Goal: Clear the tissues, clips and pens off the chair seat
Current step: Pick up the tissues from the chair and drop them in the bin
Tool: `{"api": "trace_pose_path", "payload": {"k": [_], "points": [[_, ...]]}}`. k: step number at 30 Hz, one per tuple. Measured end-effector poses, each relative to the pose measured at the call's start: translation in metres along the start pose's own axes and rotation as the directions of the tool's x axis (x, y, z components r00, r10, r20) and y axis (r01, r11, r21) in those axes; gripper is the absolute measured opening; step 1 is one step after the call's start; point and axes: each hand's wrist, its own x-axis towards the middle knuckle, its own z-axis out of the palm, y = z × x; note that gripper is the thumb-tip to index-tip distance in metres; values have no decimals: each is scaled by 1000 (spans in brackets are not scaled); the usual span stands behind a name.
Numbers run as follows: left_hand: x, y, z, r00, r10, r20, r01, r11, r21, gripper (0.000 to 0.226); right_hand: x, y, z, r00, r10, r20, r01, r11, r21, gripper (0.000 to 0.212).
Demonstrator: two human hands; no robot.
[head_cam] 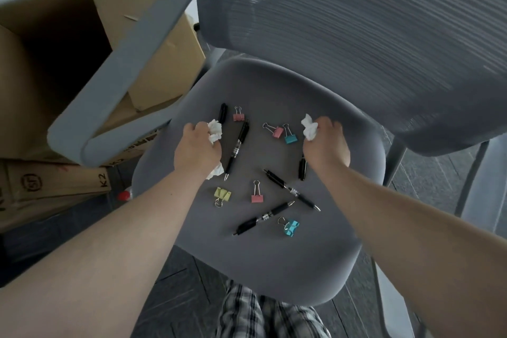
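Note:
My left hand point(198, 149) is closed around crumpled white tissue point(214, 130), with more tissue poking out below the palm. My right hand point(326, 145) grips another white tissue wad point(310, 128). Both hands hover over the grey chair seat point(274, 269). Several black pens lie on the seat: one point(237, 149) beside my left hand, one point(222, 113) behind it, one point(291, 190) mid-seat, one point(264, 218) nearer me, and a short one point(302, 169) partly under my right wrist. Binder clips are scattered around: pink point(238, 115), point(276, 130), point(257, 195), teal point(290, 136), point(290, 226), yellow point(222, 195).
Open cardboard boxes point(68, 68) stand left of the chair, behind its grey armrest point(115, 85). The mesh backrest point(356, 35) rises at the back. A red cap point(124, 195) shows on the floor at left. My plaid trouser leg point(269, 313) is at the front edge.

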Motion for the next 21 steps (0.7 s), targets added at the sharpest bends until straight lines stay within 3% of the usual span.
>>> {"api": "trace_pose_path", "payload": {"k": [10, 16, 21], "points": [[-55, -4, -34, 999, 19, 29, -20, 999, 37, 27, -42, -53, -11, 949, -289, 125, 296, 954, -39, 13], [-122, -41, -37, 990, -139, -17, 140, 989, 48, 21, -84, -59, -5, 857, -440, 268, 483, 867, -120, 20], [-188, -64, -26, 957, -285, -50, 283, 958, -40, 21, -123, -47, 1, 781, -503, 370, 595, 778, -199, 18]]}}
